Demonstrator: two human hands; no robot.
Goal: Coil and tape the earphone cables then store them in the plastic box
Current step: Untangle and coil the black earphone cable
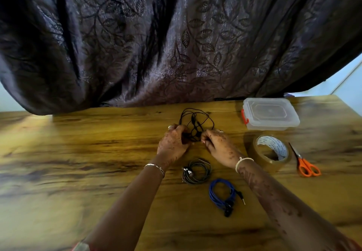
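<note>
Curtain: a dark curtain [176,35] with a leaf pattern hangs behind the table and fills the upper part of the view; its hem reaches the far edge of the table.
Table: a wooden table [78,162] with strong grain carries everything else.
Plastic box: the clear plastic box [271,113] stands at the far right with its lid on and a red-orange clasp on its left side. It is well apart from all three cables.
Tape roll: a brown tape roll [260,160] lies flat, nearer than the box and just right of the right wrist.
Left hand: the left hand [172,143] has its fingers curled in around the near-left part of the black earphone cable [195,121].
Right hand: the right hand [219,145] faces it, fingers curled, seemingly pinching the same cable between thumb and fingertips, though blur hides the exact hold.
Scissors: orange-handled scissors [305,164] lie right of the tape roll, blades pointing away.
Black cable: loose loops spread on the table beyond and between the two hands, not taped.
Grey earphones: a dark grey coil [187,172] rests between the forearms.
Blue earphones: a blue coil [213,194] lies just nearer and to the right, its plug sticking out rightward.
</note>
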